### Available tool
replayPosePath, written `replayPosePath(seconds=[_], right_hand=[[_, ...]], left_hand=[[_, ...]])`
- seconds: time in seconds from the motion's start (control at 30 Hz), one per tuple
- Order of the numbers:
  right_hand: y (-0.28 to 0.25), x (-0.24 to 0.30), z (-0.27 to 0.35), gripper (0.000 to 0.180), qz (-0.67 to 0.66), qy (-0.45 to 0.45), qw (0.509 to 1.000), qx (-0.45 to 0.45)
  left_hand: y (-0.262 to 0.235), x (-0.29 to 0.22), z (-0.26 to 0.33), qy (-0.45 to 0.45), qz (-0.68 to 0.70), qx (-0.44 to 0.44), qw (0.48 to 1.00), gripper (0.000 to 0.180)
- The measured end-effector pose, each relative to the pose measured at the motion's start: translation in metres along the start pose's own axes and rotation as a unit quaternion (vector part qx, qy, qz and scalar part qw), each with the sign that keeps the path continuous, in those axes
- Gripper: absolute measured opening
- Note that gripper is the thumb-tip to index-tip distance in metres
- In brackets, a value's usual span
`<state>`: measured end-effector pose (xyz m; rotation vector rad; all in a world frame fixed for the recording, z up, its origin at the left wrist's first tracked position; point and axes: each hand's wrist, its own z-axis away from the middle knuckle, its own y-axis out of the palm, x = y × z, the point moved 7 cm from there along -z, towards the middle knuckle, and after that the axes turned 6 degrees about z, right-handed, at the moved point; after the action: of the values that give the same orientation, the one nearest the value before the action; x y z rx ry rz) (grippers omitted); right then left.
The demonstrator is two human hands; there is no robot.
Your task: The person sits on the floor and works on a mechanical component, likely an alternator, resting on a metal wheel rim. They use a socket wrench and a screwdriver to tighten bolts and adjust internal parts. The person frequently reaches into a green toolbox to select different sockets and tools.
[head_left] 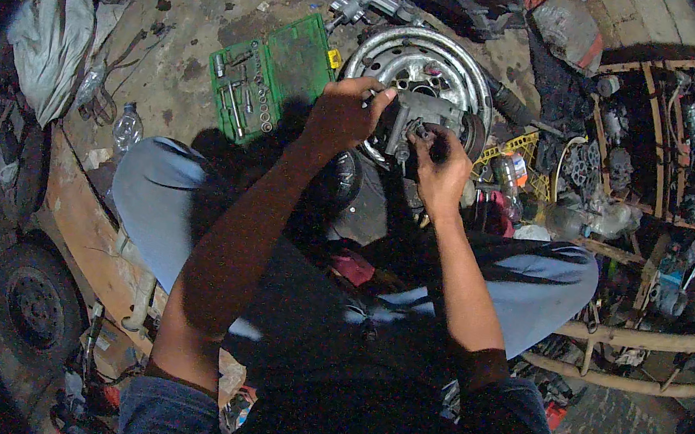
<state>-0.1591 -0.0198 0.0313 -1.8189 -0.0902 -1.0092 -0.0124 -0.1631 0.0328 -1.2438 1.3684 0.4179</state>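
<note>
A grey cast-metal machine part (435, 111), with a dark round pulley-like end at its right, rests over a silver steel wheel rim (372, 48) on the ground. My left hand (347, 112) is closed at the part's left end, thumb and fingers pinched together; what exactly they grip is partly hidden. At the near side of the part, my right hand (442, 169) has its fingers curled and its thumb against a small round fitting (417, 130). A green socket-set case (299, 53) lies unfolded to the left of the rim, with several sockets and a ratchet in it.
A clear plastic bottle (128, 127) stands by my left knee. Metal shafts (368, 0) lie beyond the rim. At right are a yellow plastic crate (521, 154), more bottles and a wooden rack (655, 138) of parts. A tyred wheel (34, 296) is at lower left.
</note>
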Motion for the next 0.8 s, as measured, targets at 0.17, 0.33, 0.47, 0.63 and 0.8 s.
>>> replayPosePath(seconds=[0.17,0.33,0.47,0.63,0.8], right_hand=[[-0.001,0.001,0.0,0.022,0.002,0.001,1.0,-0.01],[-0.002,0.007,0.001,0.019,0.042,-0.059,0.995,-0.063],[-0.001,0.011,-0.001,0.017,0.029,-0.077,0.996,-0.033],[-0.002,0.013,-0.001,0.015,0.036,-0.089,0.995,-0.011],[-0.003,0.014,0.003,0.014,0.018,-0.104,0.992,-0.064]], left_hand=[[0.003,0.003,0.0,-0.003,-0.001,0.003,1.0,0.024],[0.004,0.005,0.0,0.002,-0.002,0.014,1.0,0.022],[0.002,0.004,0.0,-0.012,0.005,0.006,1.0,0.022],[0.001,0.002,0.0,-0.023,0.019,0.005,1.0,0.026],[-0.002,0.006,0.0,-0.07,0.036,0.031,0.996,0.03]])
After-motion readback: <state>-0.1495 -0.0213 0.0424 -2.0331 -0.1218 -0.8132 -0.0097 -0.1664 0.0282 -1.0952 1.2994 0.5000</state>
